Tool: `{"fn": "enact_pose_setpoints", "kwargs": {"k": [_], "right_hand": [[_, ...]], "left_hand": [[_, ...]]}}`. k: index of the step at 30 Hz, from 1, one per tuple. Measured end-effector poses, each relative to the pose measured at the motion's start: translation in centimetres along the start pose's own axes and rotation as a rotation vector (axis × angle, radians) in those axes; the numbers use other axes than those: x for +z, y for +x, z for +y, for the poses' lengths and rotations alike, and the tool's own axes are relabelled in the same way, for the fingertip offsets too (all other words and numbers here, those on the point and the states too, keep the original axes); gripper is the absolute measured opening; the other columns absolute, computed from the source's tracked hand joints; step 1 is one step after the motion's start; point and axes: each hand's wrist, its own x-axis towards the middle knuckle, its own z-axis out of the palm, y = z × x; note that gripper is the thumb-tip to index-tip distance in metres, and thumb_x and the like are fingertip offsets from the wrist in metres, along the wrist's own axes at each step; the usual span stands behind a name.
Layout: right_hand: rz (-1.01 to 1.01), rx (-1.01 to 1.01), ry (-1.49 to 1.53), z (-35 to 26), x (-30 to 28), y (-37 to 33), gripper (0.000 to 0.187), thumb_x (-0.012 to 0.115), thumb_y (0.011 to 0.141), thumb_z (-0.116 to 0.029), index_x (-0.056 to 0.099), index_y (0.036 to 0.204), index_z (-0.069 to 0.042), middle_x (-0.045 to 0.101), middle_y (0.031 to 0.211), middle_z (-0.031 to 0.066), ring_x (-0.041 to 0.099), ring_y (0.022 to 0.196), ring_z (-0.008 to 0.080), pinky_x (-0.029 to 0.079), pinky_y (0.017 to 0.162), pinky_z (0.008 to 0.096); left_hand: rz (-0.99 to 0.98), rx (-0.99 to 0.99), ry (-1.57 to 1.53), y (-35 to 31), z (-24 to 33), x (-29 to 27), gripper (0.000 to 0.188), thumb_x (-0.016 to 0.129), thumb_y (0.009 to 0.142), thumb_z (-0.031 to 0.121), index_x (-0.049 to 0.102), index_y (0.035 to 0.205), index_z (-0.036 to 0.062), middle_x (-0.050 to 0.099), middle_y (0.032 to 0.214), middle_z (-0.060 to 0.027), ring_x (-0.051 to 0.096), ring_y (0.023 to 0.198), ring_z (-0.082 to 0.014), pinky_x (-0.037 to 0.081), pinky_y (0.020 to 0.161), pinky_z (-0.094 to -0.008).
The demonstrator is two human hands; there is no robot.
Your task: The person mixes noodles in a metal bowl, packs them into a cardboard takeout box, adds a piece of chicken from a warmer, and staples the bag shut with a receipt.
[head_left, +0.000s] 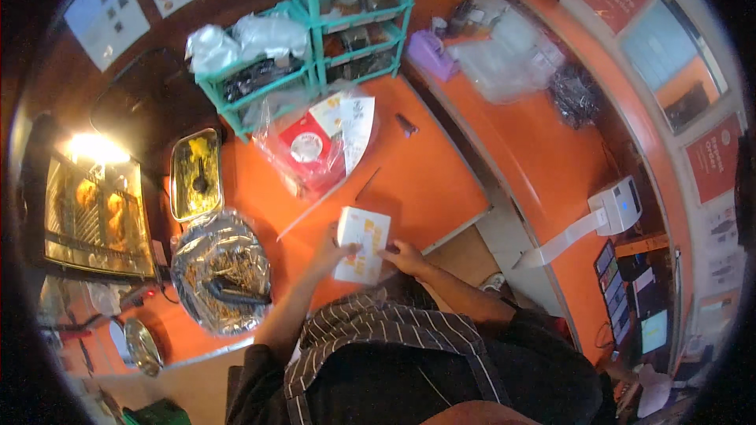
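Note:
Between both hands I hold a white cardboard food box [365, 228] with yellow print, at the front edge of the orange counter [441, 173]. My left hand [331, 252] grips the box's left side, with its thumb over the top face. On the opposite side my right hand [405, 256] holds the edge, thumb toward the top. The box looks closed; its underside is hidden. Beyond it lies a clear and red plastic bag [315, 169] with a printed paper [359, 132] on it. A thin dark stick-like item [368, 184] is just behind the box.
To the left are a foil-lined round tray [189, 267] of brown food with a dark-handled utensil, a yellow-smeared rectangular pan [179, 189] and a lit food warmer [94, 224]. Green shelves [316, 24] stand behind. A side counter [528, 157] holds plastic containers [504, 63] and a receipt printer [616, 208].

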Motion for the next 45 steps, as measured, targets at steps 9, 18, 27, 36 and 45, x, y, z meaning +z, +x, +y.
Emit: {"fn": "enact_pose_setpoints", "kwargs": {"k": [9, 18, 27, 36, 45], "right_hand": [[-0.234, 0.136, 0.766, -2.7, -14.6, 3.3, 0.053, 0.068, 0.093, -0.034, 0.053, 0.135, -0.006, 0.067, 0.121, 0.0112, 0.068, 0.105, 0.0254, 0.057, 0.092, 0.0426], [-0.093, -0.132, 1.036, -4.9, -29.4, 13.0, 0.042, 0.060, 0.099, -0.035, 0.050, 0.135, -0.015, 0.061, 0.124, 0.0062, 0.061, 0.113, 0.0211, 0.053, 0.096, 0.0395], [-0.468, 0.110, 0.051, -9.5, -36.9, 14.2, 0.032, 0.055, 0.103, -0.036, 0.065, 0.113, -0.007, 0.071, 0.099, 0.0075, 0.070, 0.074, 0.0181, 0.058, 0.063, 0.0308], [0.202, -0.302, -0.374, -21.9, -55.1, 31.1, 0.033, 0.064, 0.096, -0.037, 0.072, 0.104, -0.006, 0.068, 0.083, -0.0001, 0.054, 0.060, 0.0064, 0.042, 0.048, 0.0243], [-0.035, 0.028, -0.044, -23.1, -53.9, 35.6, 0.025, 0.074, 0.088, -0.031, 0.075, 0.099, -0.009, 0.073, 0.087, 0.0007, 0.045, 0.055, 0.0055, 0.033, 0.048, 0.0207]], "left_hand": [[-0.026, -0.187, -0.398, 9.9, 8.9, 8.0, 0.076, 0.072, 0.091, 0.021, 0.030, 0.153, 0.0092, 0.057, 0.135, -0.0149, 0.059, 0.121, -0.0250, 0.049, 0.102, -0.0418], [0.110, -0.119, -0.675, 26.8, 11.9, 18.3, 0.055, 0.067, 0.094, 0.040, 0.051, 0.137, 0.0092, 0.062, 0.130, -0.0099, 0.064, 0.112, -0.0246, 0.053, 0.094, -0.0387], [0.241, -0.150, -0.587, 30.7, 16.3, 18.6, 0.052, 0.065, 0.094, 0.031, 0.052, 0.134, 0.0009, 0.062, 0.131, -0.0127, 0.060, 0.120, -0.0230, 0.047, 0.104, -0.0407], [0.227, 0.001, -0.508, 38.8, 17.2, 25.8, 0.046, 0.071, 0.092, 0.015, 0.048, 0.130, 0.0000, 0.064, 0.124, -0.0146, 0.065, 0.110, -0.0218, 0.055, 0.093, -0.0373], [0.229, 0.102, -0.540, 44.6, 16.2, 26.6, 0.040, 0.072, 0.092, 0.014, 0.054, 0.123, -0.0014, 0.067, 0.118, -0.0143, 0.067, 0.106, -0.0229, 0.055, 0.093, -0.0369]]}}
